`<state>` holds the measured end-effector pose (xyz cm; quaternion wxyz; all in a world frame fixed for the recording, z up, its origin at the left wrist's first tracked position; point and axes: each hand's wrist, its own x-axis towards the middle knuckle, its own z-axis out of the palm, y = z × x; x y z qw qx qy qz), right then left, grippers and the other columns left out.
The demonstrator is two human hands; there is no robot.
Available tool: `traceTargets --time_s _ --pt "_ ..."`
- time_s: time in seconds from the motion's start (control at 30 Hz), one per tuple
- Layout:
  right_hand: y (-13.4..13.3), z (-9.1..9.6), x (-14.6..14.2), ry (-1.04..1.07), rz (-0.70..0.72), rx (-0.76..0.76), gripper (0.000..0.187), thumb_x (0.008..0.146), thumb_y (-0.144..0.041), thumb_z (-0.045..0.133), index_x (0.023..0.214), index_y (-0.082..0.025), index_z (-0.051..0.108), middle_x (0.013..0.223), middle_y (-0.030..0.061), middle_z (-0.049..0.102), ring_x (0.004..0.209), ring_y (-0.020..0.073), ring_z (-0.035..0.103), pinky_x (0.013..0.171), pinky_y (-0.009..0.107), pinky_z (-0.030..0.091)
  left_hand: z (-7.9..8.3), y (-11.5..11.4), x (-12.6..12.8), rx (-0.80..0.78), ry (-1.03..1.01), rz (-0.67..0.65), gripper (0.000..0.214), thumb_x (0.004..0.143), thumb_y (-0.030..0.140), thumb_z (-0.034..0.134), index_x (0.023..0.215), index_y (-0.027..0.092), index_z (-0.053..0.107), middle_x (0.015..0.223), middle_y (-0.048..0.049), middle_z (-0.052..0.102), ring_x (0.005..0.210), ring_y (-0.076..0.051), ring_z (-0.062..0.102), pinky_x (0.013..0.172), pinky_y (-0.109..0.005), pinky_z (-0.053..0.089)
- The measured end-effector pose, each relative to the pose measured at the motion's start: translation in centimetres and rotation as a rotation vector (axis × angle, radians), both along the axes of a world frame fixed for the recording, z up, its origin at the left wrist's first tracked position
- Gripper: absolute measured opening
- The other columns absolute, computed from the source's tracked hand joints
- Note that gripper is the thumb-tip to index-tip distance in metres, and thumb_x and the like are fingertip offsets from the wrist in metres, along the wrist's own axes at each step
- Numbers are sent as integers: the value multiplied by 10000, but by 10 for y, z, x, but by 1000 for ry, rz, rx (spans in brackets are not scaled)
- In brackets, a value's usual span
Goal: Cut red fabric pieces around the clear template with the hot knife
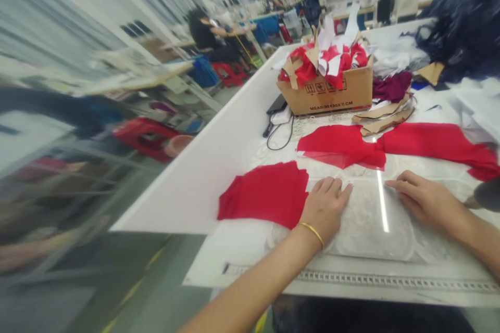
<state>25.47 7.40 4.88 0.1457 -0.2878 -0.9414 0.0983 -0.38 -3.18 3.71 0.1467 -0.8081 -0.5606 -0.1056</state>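
My left hand [326,200] rests with its fingers stretched out, on the left side of a clear, shiny plastic sheet [369,223] near the table's front. Whitish material shows through the sheet, but I cannot make out its kind. My right hand [427,200] is at the sheet's right side, its index finger reaching inward and its other fingers partly bent. Neither hand shows anything in its grasp. Beside my left wrist lies a stack of red fabric pieces [263,192]. More red fabric pieces [336,143] are spread beyond my hands.
A cardboard box [328,93] heaped with red and white scraps stands at the back. Brown card strips [386,118] and a black cable [280,135] lie near it. A white panel [219,161] edges the table's left. A measuring tape [375,278] runs along the front. A person [211,36] sits far behind.
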Motion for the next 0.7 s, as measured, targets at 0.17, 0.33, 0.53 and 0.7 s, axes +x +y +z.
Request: traceTargets --time_s 0.17,0.33,0.53,0.7 --pt "2 -5 9 93 26 -33 318 982 -177 427 1179 -205 675 1009 85 679 698 170 677 575 283 536 4 -13 1 -10 6 17 454 799 -20 480 1189 151 637 956 -112 594 924 -272 542 780 -422 536" --pt "1 -6 9 81 53 -38 314 965 -132 434 1162 -210 666 995 75 660 738 172 675 644 298 570 5 -12 4 -1 -2 42 448 793 -22 477 1183 141 627 968 -112 590 902 -260 537 756 -396 528" --pt "-2 -11 8 120 36 -35 320 969 -138 400 1156 -198 654 1004 85 660 741 176 660 650 312 568 2 -3 7 -14 -8 57 488 796 -12 461 1236 138 609 976 -124 598 895 -266 547 754 -422 528" --pt "-3 -12 7 143 3 -52 306 968 -160 416 1131 -204 671 987 87 667 729 174 651 657 306 568 8 -9 10 -15 10 67 493 783 -15 456 1218 159 608 953 -114 601 886 -264 552 749 -422 531"
